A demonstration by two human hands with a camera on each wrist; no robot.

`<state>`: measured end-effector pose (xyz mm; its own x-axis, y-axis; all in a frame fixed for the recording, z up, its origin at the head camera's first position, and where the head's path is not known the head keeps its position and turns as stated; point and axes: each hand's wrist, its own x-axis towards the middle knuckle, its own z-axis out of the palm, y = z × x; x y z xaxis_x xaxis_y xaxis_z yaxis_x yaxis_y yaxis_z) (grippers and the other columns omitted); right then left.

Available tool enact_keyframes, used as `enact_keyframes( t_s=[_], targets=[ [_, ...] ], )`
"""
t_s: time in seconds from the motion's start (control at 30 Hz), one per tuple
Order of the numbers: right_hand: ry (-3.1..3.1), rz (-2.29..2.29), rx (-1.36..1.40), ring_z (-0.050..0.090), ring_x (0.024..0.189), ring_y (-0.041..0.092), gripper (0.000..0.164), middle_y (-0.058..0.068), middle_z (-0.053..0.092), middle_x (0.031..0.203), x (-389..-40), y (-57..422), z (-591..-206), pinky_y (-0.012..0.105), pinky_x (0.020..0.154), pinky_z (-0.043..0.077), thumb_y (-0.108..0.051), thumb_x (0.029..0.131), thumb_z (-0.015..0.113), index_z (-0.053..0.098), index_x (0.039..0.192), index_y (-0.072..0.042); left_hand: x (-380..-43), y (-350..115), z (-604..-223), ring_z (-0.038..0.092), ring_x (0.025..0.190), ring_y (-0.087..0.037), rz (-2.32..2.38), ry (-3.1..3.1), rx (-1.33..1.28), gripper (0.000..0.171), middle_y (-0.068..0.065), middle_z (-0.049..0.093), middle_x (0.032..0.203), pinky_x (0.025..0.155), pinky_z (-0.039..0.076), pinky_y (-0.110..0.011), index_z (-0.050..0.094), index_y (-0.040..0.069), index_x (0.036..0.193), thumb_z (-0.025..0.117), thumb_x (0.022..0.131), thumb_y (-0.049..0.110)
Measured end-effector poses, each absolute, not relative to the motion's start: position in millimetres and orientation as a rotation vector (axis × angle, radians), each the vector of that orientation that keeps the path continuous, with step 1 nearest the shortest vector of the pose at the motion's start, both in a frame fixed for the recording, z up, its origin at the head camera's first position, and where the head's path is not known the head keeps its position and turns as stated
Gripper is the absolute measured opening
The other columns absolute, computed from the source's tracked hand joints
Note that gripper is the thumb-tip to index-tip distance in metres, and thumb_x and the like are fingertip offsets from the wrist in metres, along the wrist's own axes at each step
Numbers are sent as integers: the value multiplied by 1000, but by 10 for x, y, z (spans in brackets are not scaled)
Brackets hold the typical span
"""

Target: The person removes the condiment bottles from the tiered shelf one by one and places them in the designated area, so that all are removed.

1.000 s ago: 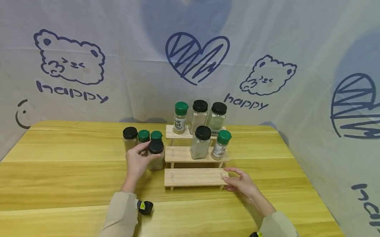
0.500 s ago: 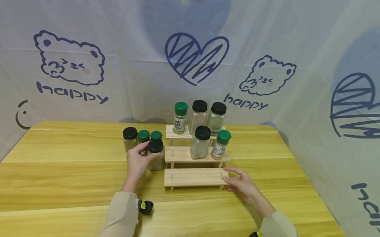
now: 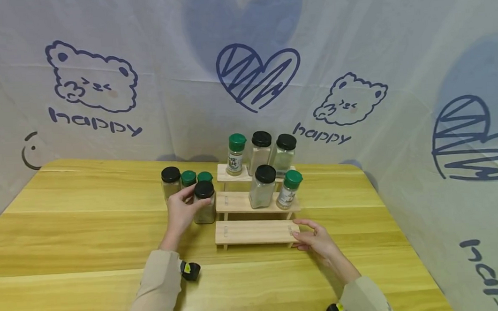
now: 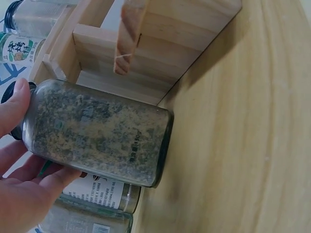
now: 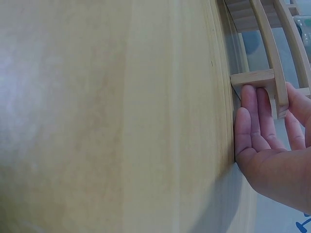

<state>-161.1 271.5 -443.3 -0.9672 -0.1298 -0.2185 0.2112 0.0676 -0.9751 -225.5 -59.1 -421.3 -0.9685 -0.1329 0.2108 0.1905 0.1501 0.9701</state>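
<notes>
My left hand (image 3: 181, 214) grips a square glass spice jar (image 3: 204, 209) with a black lid, thumb and fingers around its upper part. Speckled grey-brown seasoning fills this jar (image 4: 97, 128) in the left wrist view. It stands upright just left of a three-step wooden spice rack (image 3: 253, 231). At the right end of the lowest step, my right hand (image 3: 319, 241) holds the board, thumb on top and fingers underneath. The right wrist view shows those fingers (image 5: 265, 116) against the rack's leg. On the middle step are a black-lidded jar (image 3: 262, 190) and a green-capped shaker (image 3: 289, 191).
The top step bears a green-capped shaker (image 3: 234, 158) and two black-lidded jars (image 3: 259, 157). Behind my left hand stand another black-lidded jar (image 3: 171, 180) and two green-capped shakers (image 3: 188, 178), partly hidden. A printed cloth (image 3: 176, 60) hangs behind the wooden table (image 3: 87, 220).
</notes>
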Motion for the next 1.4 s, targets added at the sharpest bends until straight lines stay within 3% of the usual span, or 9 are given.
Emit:
enact_keyframes(
  t_s=[0.47, 0.8, 1.23, 1.4],
  targets=[
    [2108, -1974, 75, 64, 67, 16, 48, 3, 67, 77, -1606, 2719, -4430, 26, 61, 52, -6, 87, 58, 37, 128, 8, -2253, -637, -4190, 49, 110, -33, -1926, -2282, -36, 59, -24, 49, 121, 90, 42, -38, 49, -7, 123, 75, 71, 7],
    [2107, -1987, 89, 64, 67, 17, 48, 4, 67, 78, -1610, 2714, -4444, 26, 60, 52, -5, 85, 59, 38, 126, 8, -2172, -716, -4141, 47, 113, -31, -1966, -2283, -73, 57, -23, 48, 124, 91, 41, -35, 47, -7, 125, 71, 75, 4],
    [2108, -1987, 82, 64, 66, 16, 49, 3, 67, 78, -1607, 2717, -4452, 25, 59, 51, -5, 86, 58, 36, 128, 8, -2008, -781, -4033, 53, 101, -33, -1824, -2314, 44, 42, -24, 56, 111, 86, 44, -36, 57, -5, 113, 71, 76, 7],
    [2097, -2008, 111, 64, 66, 15, 47, 3, 67, 78, -1618, 2716, -4473, 23, 58, 51, -4, 85, 59, 39, 126, 7, -1963, -777, -3997, 56, 93, -29, -1766, -2301, 78, 34, -22, 60, 104, 77, 47, -25, 61, -5, 107, 70, 77, 7]
  ],
)
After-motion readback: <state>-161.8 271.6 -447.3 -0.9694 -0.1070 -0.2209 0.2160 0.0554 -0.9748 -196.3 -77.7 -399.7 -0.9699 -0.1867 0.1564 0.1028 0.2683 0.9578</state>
